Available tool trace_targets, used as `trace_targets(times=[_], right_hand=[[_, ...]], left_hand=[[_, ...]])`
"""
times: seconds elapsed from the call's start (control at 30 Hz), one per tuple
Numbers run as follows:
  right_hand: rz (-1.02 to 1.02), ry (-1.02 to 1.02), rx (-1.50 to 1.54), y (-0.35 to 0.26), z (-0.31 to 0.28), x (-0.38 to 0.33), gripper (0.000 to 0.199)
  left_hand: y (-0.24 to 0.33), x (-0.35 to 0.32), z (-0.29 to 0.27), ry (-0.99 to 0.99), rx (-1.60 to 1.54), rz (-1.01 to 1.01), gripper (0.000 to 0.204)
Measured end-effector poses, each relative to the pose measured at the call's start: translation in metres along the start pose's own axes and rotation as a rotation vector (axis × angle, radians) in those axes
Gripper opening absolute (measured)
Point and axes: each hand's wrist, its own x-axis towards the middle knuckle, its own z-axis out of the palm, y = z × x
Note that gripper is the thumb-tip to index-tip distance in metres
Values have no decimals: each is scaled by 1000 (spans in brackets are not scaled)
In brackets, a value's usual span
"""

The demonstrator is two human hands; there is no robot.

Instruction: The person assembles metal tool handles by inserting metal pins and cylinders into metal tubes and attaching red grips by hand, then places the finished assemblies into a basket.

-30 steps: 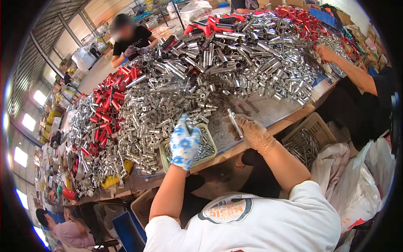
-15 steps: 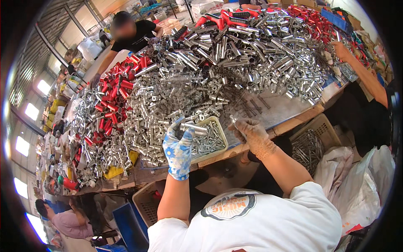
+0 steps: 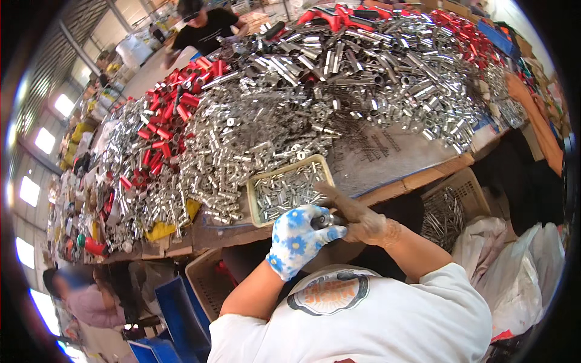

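Left hand, blue-spotted glove, fingers clenched on small metal part; right hand pinches same part, below tray of silver pieces. Heaped tubes crowd surface. Part mostly hidden by fingers.

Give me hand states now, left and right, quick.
Left hand: closed on a small metal tube.
Right hand: curled at the same tube's other end; grip cannot be told.

Workshop hall, bright windows at left, long worktable, blue crates
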Motion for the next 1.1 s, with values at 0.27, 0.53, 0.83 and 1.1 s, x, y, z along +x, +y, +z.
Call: trace_targets(times=[0.27, 0.53, 0.83, 1.1], right_hand=[[-581, 194, -665, -53, -32, -7, 48], [-677, 526, -669, 23, -138, 9, 36], [-354, 537, -1228, -39, -70, -14, 43], [-323, 336, -1313, -59, -36, -28, 33]], left_hand=[[-40, 7, 3, 308, -221, 44, 54], [-67, 37, 8, 177, 657, -177, 52], [-71, 37, 0, 476, 260, -96, 25], [-46, 23, -35, -34, 54, 183, 34]])
